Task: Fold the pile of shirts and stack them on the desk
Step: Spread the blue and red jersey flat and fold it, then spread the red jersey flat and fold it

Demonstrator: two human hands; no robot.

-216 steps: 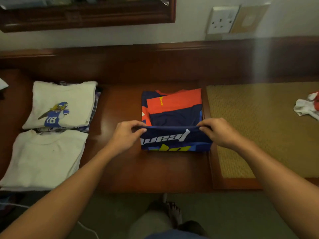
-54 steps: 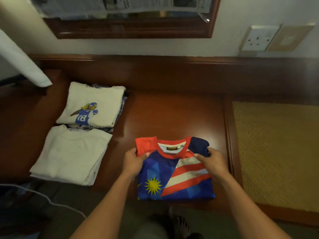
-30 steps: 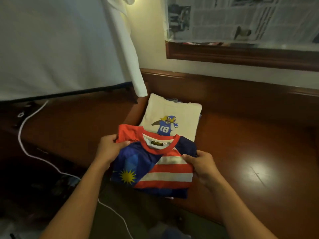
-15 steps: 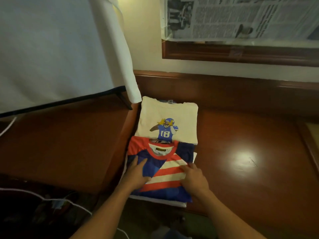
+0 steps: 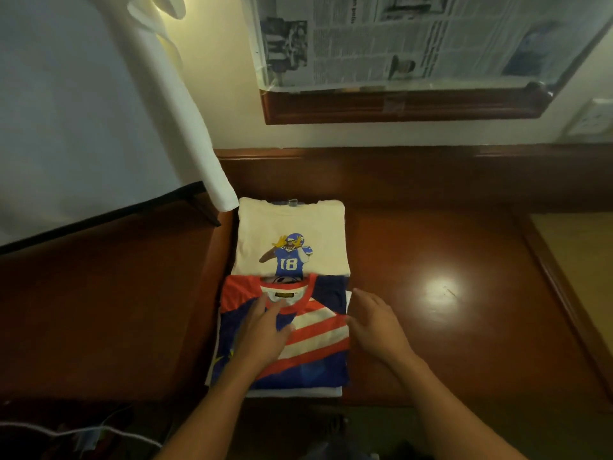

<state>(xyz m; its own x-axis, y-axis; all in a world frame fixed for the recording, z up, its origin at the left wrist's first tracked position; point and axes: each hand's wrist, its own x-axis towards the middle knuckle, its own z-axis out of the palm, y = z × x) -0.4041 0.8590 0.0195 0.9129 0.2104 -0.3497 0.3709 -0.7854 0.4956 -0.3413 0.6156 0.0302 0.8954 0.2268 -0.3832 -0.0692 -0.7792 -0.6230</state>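
Folded red-and-blue jersey (image 5: 318,336) on the white shirt stack (image 5: 298,391) at the tabletop's (image 5: 431,327) front edge, abutting the number-18 shirt (image 5: 288,240). Left hand (image 5: 265,330) lies flat on it, now nearer the collar; right hand (image 5: 374,327), fingers relaxed, has shifted to its right edge. Open tabletop lies rightward.

The left hand (image 5: 265,330) and its forearm cover much of the folded jersey (image 5: 318,330), so only a yellow scrap of its emblem peeks out at the left. Its collar label (image 5: 282,295) is too small to read. Under it a white shirt (image 5: 298,392) shows only as thin edges. The jersey's collar hides the foot of the number 18 print on the cream shirt (image 5: 288,224), and what lies beneath that shirt is a mere sliver at the neck. The newspaper (image 5: 414,38) is cut by the top edge, its print unreadable. The wall socket (image 5: 593,121) and woven mat (image 5: 580,260) run off the right side.
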